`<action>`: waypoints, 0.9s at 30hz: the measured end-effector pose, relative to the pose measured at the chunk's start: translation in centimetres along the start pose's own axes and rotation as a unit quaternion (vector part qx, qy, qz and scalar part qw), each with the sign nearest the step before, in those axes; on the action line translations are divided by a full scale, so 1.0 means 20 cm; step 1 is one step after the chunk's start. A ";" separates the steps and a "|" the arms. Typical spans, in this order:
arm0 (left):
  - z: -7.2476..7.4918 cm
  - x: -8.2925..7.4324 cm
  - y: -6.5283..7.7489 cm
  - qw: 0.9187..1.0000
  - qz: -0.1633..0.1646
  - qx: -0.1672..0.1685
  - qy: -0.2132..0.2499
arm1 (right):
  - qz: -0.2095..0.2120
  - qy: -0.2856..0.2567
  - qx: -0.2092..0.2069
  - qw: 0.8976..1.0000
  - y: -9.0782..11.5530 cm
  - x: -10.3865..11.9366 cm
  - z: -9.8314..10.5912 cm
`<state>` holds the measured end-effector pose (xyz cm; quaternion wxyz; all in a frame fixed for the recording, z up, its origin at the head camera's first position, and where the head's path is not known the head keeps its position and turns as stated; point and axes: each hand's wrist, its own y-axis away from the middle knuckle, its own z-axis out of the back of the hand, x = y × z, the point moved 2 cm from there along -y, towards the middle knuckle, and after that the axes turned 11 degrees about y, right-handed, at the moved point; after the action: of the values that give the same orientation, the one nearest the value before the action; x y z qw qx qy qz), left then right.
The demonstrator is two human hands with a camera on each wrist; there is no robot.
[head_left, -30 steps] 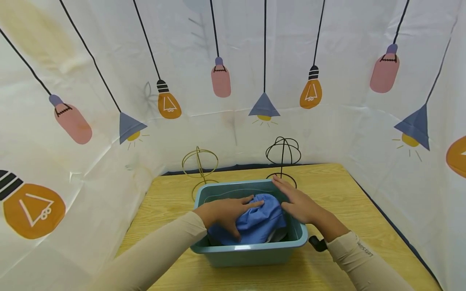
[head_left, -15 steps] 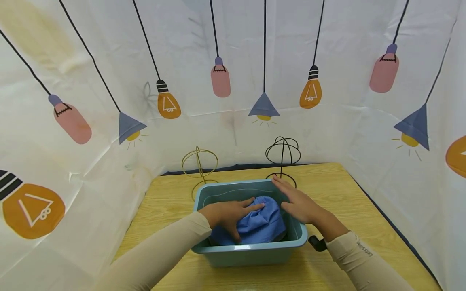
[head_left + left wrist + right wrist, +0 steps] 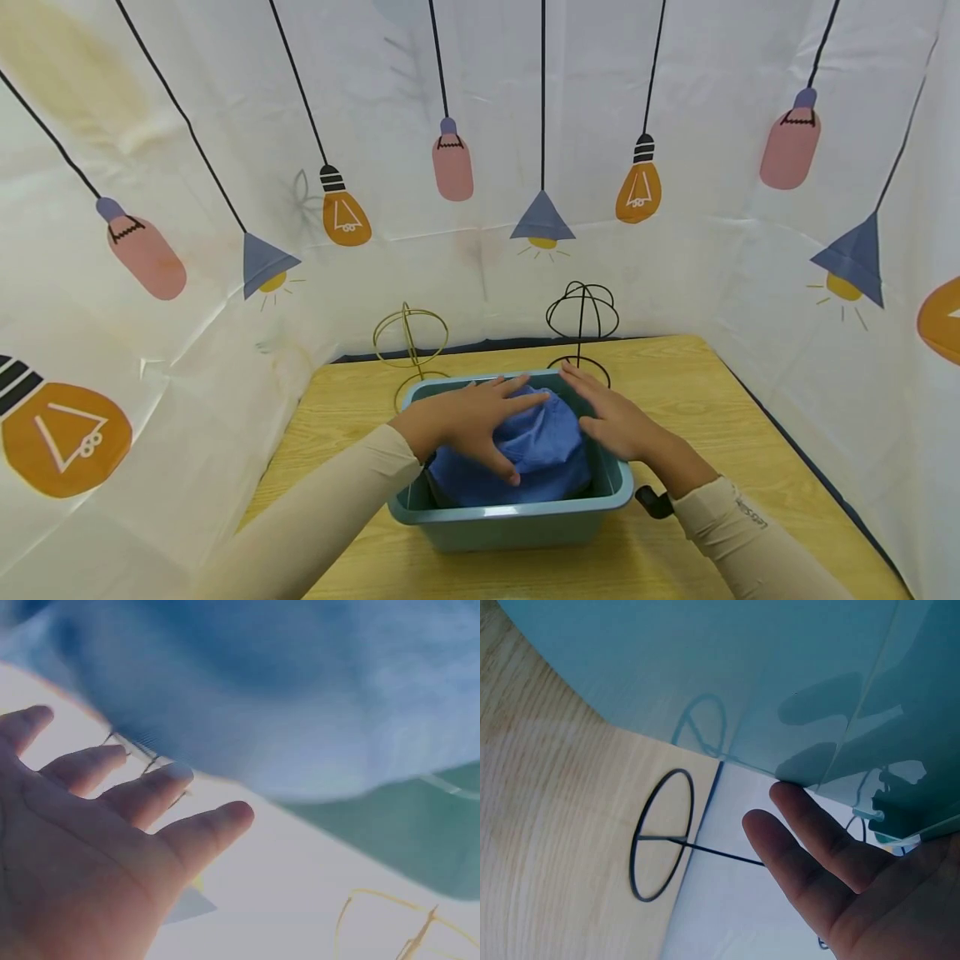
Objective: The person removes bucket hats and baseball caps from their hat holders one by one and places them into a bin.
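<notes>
A light blue-green plastic basin (image 3: pixel 517 527) stands on the table, with a bunched blue cloth (image 3: pixel 547 454) heaped inside it. My left hand (image 3: pixel 468 417) is over the left side of the cloth, fingers spread and mostly straight. In the left wrist view its fingertips point toward the cloth (image 3: pixel 262 697), which fills the upper part blurred, and nothing is gripped. My right hand (image 3: pixel 618 421) is at the basin's right side, straight fingertips at the far right rim. The right wrist view shows two of its fingers (image 3: pixel 799 874) reaching up against the basin wall (image 3: pixel 705 667).
Behind the basin stand a gold wire stand (image 3: pixel 411 333) at left and a black wire stand (image 3: pixel 582 321) at right. The wooden table (image 3: pixel 675 383) meets a white sheet wall (image 3: pixel 480 275) printed with lamps. A small black object (image 3: pixel 654 502) shows beside my right wrist.
My left hand has lifted a little, its fingers opening wider. The cloth's top is higher and spread differently, covering the grey part seen earlier. The right hand has kept its place.
</notes>
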<state>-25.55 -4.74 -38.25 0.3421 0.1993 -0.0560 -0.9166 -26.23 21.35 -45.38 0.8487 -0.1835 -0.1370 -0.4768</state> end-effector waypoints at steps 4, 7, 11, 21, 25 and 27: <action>0.07 -0.05 0.02 1.000 -0.017 -0.004 -0.016 | -0.002 0.000 0.003 1.000 0.00 0.00 0.00; 0.09 -0.06 0.02 0.999 -0.021 0.003 -0.033 | -0.004 -0.003 0.004 1.000 0.00 0.00 0.00; 0.07 -0.05 0.01 0.999 -0.006 0.014 -0.048 | -0.004 -0.008 0.006 1.000 0.00 0.00 0.00; -0.09 0.01 -0.06 0.998 0.024 0.029 -0.047 | 0.004 -0.008 0.000 1.000 0.00 0.01 0.00; -0.15 0.03 -0.10 0.997 0.029 0.036 -0.054 | 0.002 -0.008 0.000 1.000 0.00 0.01 0.00; -0.18 0.04 -0.13 0.997 0.026 0.040 -0.060 | 0.001 -0.004 -0.001 1.000 0.00 0.00 0.00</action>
<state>-26.18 -3.20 -42.35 0.3534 0.1558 -0.1186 -0.9148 -26.20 21.26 -45.37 0.8485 -0.1869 -0.1398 -0.4750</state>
